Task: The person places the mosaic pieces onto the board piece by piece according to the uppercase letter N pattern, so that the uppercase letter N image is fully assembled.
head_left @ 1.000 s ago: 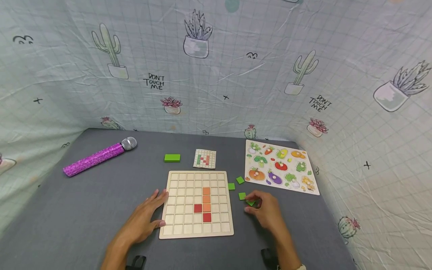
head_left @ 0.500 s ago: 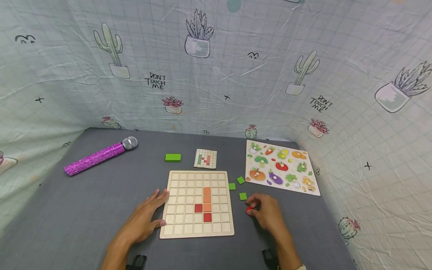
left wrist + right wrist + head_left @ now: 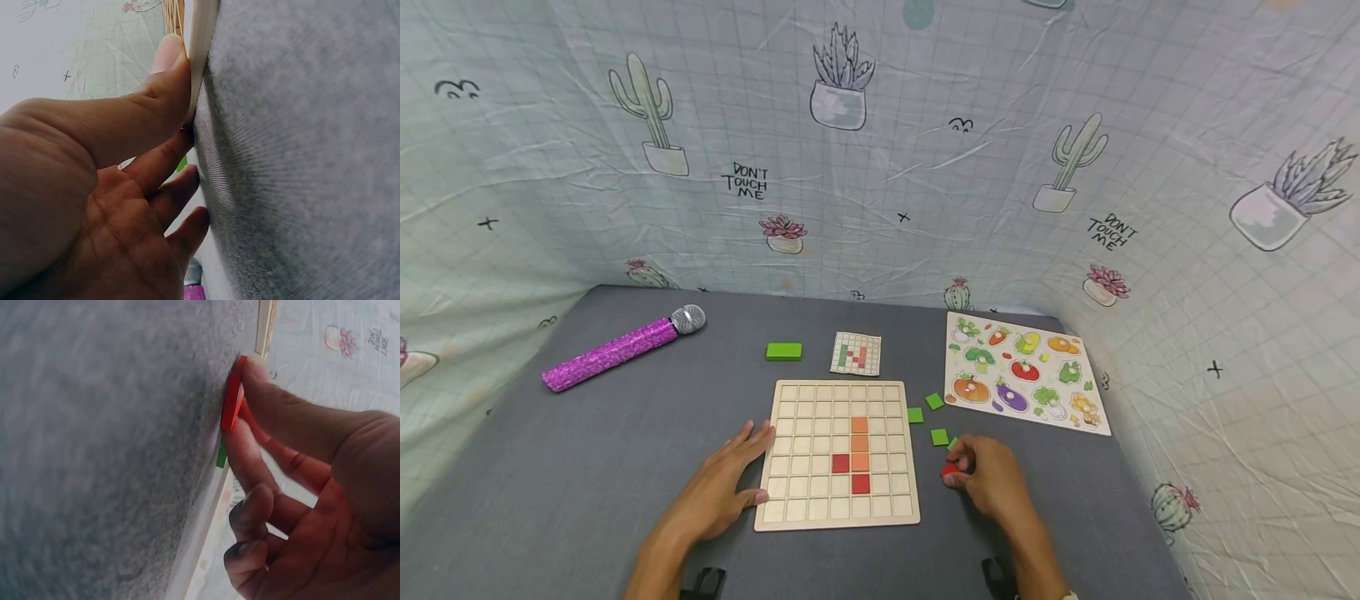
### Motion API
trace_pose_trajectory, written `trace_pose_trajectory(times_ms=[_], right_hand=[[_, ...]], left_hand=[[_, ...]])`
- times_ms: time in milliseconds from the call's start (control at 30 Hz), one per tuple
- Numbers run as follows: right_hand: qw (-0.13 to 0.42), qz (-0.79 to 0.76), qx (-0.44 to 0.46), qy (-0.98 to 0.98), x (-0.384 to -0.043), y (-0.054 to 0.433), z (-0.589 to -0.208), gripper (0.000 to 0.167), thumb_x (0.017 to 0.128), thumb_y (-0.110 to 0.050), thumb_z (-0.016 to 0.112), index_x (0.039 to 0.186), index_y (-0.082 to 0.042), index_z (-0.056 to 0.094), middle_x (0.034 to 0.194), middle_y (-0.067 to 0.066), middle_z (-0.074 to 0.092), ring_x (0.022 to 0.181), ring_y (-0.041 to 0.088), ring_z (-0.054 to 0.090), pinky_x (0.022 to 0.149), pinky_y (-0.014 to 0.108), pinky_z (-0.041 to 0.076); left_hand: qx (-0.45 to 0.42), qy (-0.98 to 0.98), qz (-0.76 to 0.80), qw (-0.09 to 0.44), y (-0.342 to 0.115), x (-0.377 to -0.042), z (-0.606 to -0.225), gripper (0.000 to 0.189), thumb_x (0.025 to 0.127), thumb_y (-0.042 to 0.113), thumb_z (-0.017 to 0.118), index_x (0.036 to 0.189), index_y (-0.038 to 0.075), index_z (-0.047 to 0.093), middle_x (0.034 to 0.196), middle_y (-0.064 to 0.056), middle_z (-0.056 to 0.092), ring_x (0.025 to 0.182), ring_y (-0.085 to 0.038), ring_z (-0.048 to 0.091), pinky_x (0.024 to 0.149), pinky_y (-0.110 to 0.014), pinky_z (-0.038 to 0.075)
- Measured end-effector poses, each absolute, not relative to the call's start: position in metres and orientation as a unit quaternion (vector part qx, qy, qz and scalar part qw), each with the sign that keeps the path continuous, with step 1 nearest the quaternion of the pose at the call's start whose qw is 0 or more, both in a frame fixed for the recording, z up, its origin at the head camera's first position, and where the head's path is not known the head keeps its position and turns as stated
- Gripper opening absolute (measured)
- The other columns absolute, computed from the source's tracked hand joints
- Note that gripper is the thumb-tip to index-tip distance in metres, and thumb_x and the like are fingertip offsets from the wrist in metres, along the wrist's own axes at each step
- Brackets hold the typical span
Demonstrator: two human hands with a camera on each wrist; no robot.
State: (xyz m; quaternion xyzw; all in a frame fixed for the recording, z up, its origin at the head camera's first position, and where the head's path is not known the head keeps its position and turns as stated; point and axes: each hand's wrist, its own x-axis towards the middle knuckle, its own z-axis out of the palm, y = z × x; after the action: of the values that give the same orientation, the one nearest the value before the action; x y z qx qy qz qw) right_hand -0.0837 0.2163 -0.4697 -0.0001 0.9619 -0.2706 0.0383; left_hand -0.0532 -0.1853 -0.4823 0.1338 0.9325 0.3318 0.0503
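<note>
A wooden grid board (image 3: 805, 522) lies on the table, holding several orange and red square tiles in its middle right cells. Against the board's left edge rests my left hand (image 3: 718, 487), fingers spread and fairly straight; in the left wrist view its thumb touches the board's side. To the right of the board, my right hand (image 3: 996, 479) pinches a red tile (image 3: 233, 394) between thumb and fingertip, tilted close to the tabletop. A green tile (image 3: 953, 443) peeks out just behind these fingers, partly hidden. Several more green tiles, such as one green tile (image 3: 939, 437), lie nearby.
A small pattern card (image 3: 855, 353) and a green block (image 3: 784, 352) lie behind the board. At the back right is a vegetable picture board (image 3: 1026, 371). A purple glittery microphone (image 3: 617, 354) lies at the left. Printed cloth (image 3: 880, 167) hangs behind the table.
My right hand first had its fingers on a green tile; now it has a red tile, drawn slightly toward the board, and the green tile shows behind. My left hand stays put.
</note>
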Motion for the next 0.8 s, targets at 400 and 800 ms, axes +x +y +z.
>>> trace_pose_trajectory(times_ms=[400,800], right_hand=[[0.014,-0.283,-0.028,0.959,-0.083,0.206,-0.465,0.029,0.073,-0.017,0.098,0.081,-0.026,0.072,0.067,-0.012,0.059,0.065,0.005,0.051,0.061,0.025,0.041],[0.021,-0.317,-0.035,0.947,-0.089,0.179,-0.458,0.021,0.079,-0.017,0.094,0.083,-0.026,0.075,0.067,-0.013,0.061,0.067,0.009,0.053,0.062,0.025,0.042]], left_hand=[[0.139,0.934,0.325,0.041,-0.186,-0.053,-0.484,0.088,0.082,0.004,0.087,0.160,0.003,0.046,0.169,-0.015,0.042,0.159,-0.047,0.031,0.124,-0.071,0.028],[0.139,0.934,0.327,0.041,-0.185,-0.052,-0.481,0.088,0.082,0.006,0.087,0.160,0.003,0.047,0.169,-0.015,0.043,0.159,-0.047,0.032,0.124,-0.070,0.028]])
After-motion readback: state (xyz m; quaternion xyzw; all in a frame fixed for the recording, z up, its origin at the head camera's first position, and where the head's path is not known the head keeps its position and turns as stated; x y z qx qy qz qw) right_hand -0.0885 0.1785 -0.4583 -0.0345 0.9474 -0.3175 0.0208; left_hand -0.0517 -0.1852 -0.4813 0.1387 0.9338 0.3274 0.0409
